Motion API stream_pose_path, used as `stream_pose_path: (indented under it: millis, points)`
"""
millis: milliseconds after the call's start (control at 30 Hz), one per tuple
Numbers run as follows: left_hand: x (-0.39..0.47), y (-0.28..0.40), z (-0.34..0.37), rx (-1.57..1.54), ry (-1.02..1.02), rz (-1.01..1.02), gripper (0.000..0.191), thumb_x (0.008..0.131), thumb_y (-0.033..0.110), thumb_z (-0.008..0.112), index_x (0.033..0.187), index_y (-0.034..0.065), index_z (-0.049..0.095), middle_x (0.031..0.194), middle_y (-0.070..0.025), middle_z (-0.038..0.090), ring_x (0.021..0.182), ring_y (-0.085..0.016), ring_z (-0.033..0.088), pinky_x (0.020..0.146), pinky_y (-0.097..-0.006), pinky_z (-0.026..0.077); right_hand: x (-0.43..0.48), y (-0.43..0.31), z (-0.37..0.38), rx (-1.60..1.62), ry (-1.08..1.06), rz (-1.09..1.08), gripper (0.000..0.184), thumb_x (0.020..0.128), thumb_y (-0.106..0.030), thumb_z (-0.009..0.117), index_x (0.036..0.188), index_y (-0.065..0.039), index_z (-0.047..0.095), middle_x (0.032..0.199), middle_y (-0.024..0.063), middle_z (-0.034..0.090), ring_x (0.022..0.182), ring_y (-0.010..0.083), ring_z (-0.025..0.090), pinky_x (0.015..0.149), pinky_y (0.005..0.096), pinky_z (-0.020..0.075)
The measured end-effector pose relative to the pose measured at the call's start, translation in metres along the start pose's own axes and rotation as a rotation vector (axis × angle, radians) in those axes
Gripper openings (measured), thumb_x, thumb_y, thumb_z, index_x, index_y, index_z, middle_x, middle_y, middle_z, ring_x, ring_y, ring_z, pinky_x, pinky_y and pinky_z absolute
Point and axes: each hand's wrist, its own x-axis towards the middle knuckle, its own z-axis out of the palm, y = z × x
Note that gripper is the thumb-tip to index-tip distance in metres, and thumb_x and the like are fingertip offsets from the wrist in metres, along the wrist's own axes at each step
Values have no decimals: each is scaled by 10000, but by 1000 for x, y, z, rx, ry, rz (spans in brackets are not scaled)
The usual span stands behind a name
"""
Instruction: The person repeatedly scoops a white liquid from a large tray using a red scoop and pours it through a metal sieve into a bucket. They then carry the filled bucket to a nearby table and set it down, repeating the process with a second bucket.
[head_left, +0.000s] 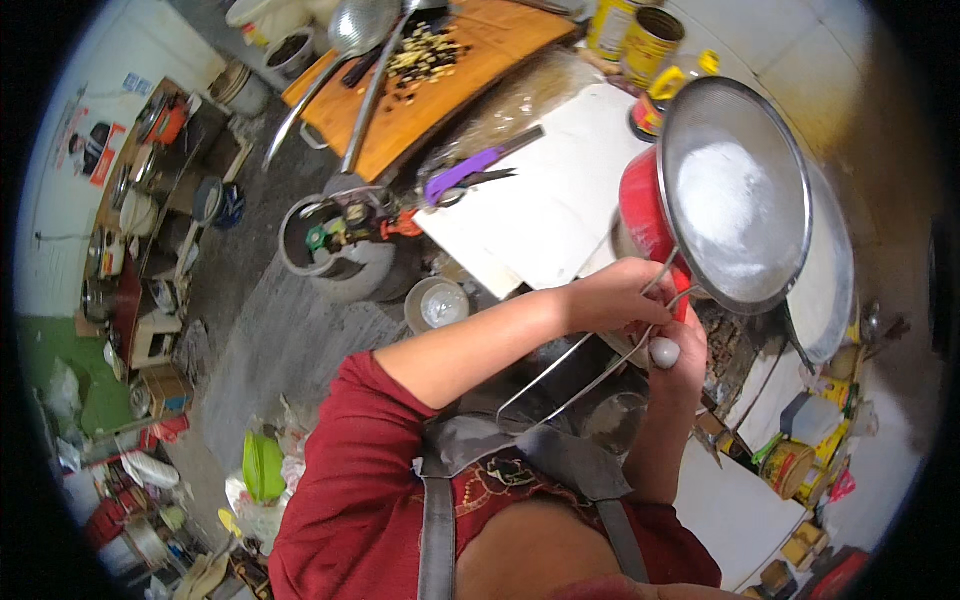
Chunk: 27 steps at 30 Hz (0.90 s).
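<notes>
A wire-mesh strainer (780, 247) with a metal rim is tilted in front of me, a mound of white powder (724, 191) lying on its mesh. My left hand (626, 296) is closed around the strainer's long wire handle, whose looped end reaches back towards my apron. Just below it, my right hand (686, 341) grips the handle of a red vessel (641, 191), partly hidden behind the strainer. A rounded white piece (664, 352) shows at my right hand; whether it is the handle's end cannot be told.
A large round pan (836, 277) holding something pale is behind the strainer. Purple-handled scissors (465, 174) lie on a white board (555, 199). Further left are a wooden cutting board (487, 60) with chopped pieces and ladles, a gas cylinder (352, 266) and a small bowl (417, 307).
</notes>
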Motion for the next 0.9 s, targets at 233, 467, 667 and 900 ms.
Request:
stream_pose_path:
  millis: [233, 467, 667, 900]
  points:
    - [-85, 1, -38, -159, 233, 33, 84, 849, 113, 572, 896, 48, 546, 724, 17, 526, 623, -62, 477, 549, -194, 383, -19, 48, 93, -45, -59, -124, 454, 831, -73, 519, 1254, 72, 436, 1085, 119, 587, 917, 165, 576, 827, 268, 451]
    - [-168, 13, -71, 152, 512, 262, 174, 850, 160, 590, 958, 25, 604, 1012, -54, 483, 965, -128, 491, 816, -257, 427, -19, 91, 175, -61, -109, -56, 418, 782, -35, 561, 1175, 61, 458, 1029, 138, 600, 896, 189, 606, 819, 284, 489]
    - [-222, 25, -106, 92, 657, 363, 138, 871, 147, 570, 959, 42, 580, 1094, -53, 422, 1071, -167, 433, 930, -297, 359, -1, 124, 243, -125, -341, -68, 406, 767, -118, 538, 1143, 21, 474, 1047, 110, 568, 939, 180, 568, 835, 291, 453]
    - [-290, 45, -134, 14, 1052, 394, 205, 857, 67, 572, 1055, 18, 600, 1119, -34, 482, 1057, -154, 480, 934, -292, 373, 16, 183, 324, -207, -650, -23, 310, 848, -92, 470, 1136, 16, 499, 1052, 115, 549, 974, 202, 536, 876, 317, 411]
